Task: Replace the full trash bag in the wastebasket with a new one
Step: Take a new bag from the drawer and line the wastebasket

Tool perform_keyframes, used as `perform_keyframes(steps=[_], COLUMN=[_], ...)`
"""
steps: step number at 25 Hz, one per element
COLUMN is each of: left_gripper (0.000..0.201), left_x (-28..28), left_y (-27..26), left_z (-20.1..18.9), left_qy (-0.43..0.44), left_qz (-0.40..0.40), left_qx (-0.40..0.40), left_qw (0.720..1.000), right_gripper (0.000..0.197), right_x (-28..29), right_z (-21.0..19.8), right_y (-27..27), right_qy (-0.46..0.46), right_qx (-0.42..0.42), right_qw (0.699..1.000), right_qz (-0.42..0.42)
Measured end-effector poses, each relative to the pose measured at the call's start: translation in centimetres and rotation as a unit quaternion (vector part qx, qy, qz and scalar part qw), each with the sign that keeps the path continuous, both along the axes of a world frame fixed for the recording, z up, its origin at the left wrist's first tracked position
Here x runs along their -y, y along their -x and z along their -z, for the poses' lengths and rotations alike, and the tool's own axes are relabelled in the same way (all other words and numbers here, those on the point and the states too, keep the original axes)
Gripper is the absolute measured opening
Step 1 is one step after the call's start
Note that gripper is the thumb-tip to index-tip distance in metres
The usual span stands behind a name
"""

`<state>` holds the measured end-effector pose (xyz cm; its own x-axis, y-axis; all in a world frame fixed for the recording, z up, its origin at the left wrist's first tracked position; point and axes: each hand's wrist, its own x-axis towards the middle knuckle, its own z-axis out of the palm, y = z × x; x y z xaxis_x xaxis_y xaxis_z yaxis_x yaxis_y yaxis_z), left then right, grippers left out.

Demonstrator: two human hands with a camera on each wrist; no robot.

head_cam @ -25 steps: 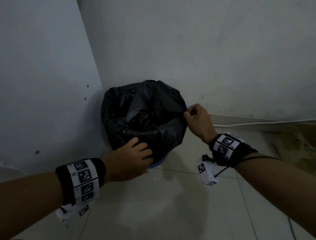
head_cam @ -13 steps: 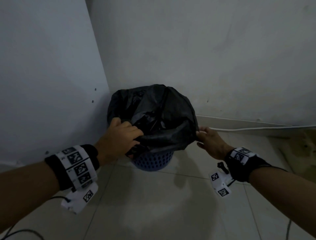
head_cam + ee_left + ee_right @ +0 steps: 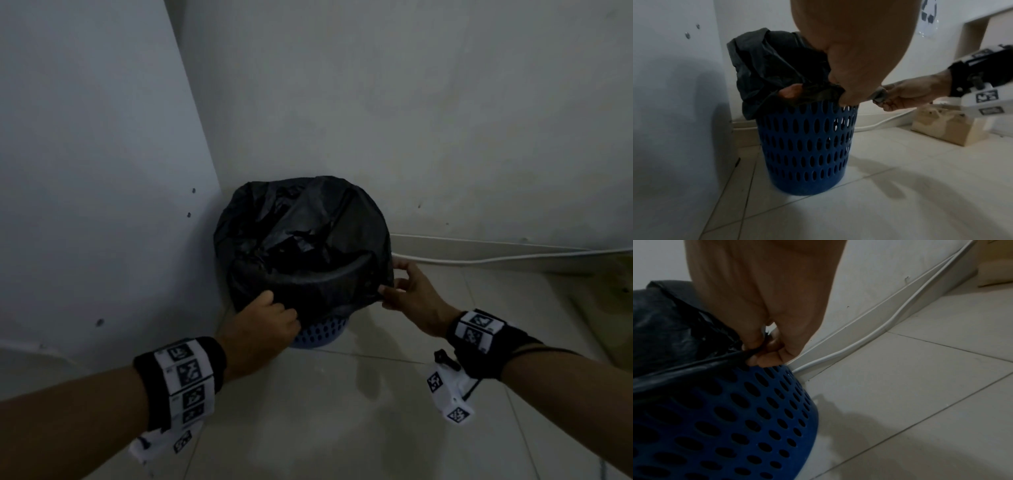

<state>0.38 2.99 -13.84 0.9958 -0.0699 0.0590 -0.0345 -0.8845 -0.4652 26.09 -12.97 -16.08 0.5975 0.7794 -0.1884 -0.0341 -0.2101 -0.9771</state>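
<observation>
A blue perforated wastebasket [image 3: 322, 334] [image 3: 807, 146] [image 3: 725, 418] stands in the corner of the room. A black trash bag [image 3: 301, 240] [image 3: 764, 69] [image 3: 670, 331] lines it, its edge folded down over the rim. My left hand [image 3: 263, 325] [image 3: 840, 91] grips the bag's folded edge at the near left of the rim. At the right side, my right hand [image 3: 397, 291] [image 3: 760, 352] pinches the bag's edge between thumb and fingers; in the left wrist view this right hand [image 3: 892, 95] shows beside the rim. The bag's inside is dark and its contents are hidden.
White walls meet right behind the basket. A white cable [image 3: 496, 258] [image 3: 879, 331] runs along the baseboard to the right. A cardboard box [image 3: 947, 126] sits on the tiled floor at the right. Pale floor tiles [image 3: 342, 411] spread in front of the basket.
Both hands have moved down along the basket's sides with the bag's edge, and the bag now sits lower over the rim. My head view has shifted back.
</observation>
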Motion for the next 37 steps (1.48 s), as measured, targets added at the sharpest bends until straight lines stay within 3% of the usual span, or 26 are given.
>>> perform_keyframes(steps=[2, 3, 4, 7, 8, 10, 13, 16, 19, 23, 27, 29, 33, 37], left_gripper=[0.008, 0.019, 0.025, 0.029, 0.039, 0.053, 0.017, 0.028, 0.030, 0.024, 0.052, 0.044, 0.034, 0.023], left_x=[0.6, 0.7, 1.3, 2.0, 1.5, 0.4, -1.3, -2.9, -5.2, -8.0, -5.9, -4.2, -5.4, -8.0], left_y=[0.4, 0.4, 0.4, -1.3, -1.9, -3.0, -3.2, -1.8, -0.2, 1.3, 0.8, -0.2, -0.3, 1.7], left_z=[0.6, 0.7, 0.0, -2.1, -2.3, -3.2, -3.3, -3.6, -4.3, -4.6, -4.0, -3.4, -3.4, -3.9], left_qy=[0.035, 0.075, 0.098, 0.083, 0.066, 0.056, 0.097, 0.138, 0.116, 0.103, 0.213, 0.231, 0.217, 0.223], left_qz=[-0.037, -0.060, -0.057, 0.027, 0.024, -0.039, -0.055, -0.059, -0.031, -0.066, -0.046, -0.025, 0.007, -0.030], left_qx=[-0.102, -0.143, -0.132, 0.083, 0.145, 0.194, 0.176, 0.140, 0.122, 0.090, 0.078, 0.088, 0.119, 0.124], left_qw=[0.993, 0.985, 0.985, 0.993, 0.987, 0.979, 0.978, 0.979, 0.985, 0.988, 0.973, 0.969, 0.969, 0.966], right_gripper=[0.042, 0.039, 0.034, 0.019, 0.017, 0.013, 0.024, 0.024, 0.008, 0.035, 0.023, 0.026, 0.050, 0.037], right_x=[0.1, 0.1, 0.0, -1.1, -1.7, -3.0, -3.7, -2.9, -2.0, -3.0, -4.1, -4.1, -3.9, -3.7], right_z=[0.0, -0.1, -0.4, -1.7, -2.2, -3.0, -3.3, -2.5, -1.8, -3.7, -4.4, -4.2, -4.1, -2.8], right_y=[-0.1, -0.2, -0.2, -0.7, -0.9, -1.8, -2.7, -2.5, -1.6, -1.4, -1.1, -1.0, -0.8, -0.3], right_qy=[0.029, 0.043, 0.051, 0.006, -0.023, -0.059, -0.073, -0.041, 0.010, -0.018, -0.042, -0.052, -0.035, -0.075], right_qx=[0.016, 0.036, 0.060, 0.040, -0.004, -0.046, -0.058, -0.070, -0.070, -0.070, -0.125, -0.169, -0.244, -0.213], right_qw=[0.999, 0.998, 0.997, 0.998, 0.998, 0.993, 0.989, 0.990, 0.992, 0.992, 0.986, 0.979, 0.969, 0.971], right_qz=[0.014, 0.019, 0.022, 0.042, 0.056, 0.091, 0.111, 0.119, 0.102, 0.101, 0.101, 0.102, 0.015, 0.077])
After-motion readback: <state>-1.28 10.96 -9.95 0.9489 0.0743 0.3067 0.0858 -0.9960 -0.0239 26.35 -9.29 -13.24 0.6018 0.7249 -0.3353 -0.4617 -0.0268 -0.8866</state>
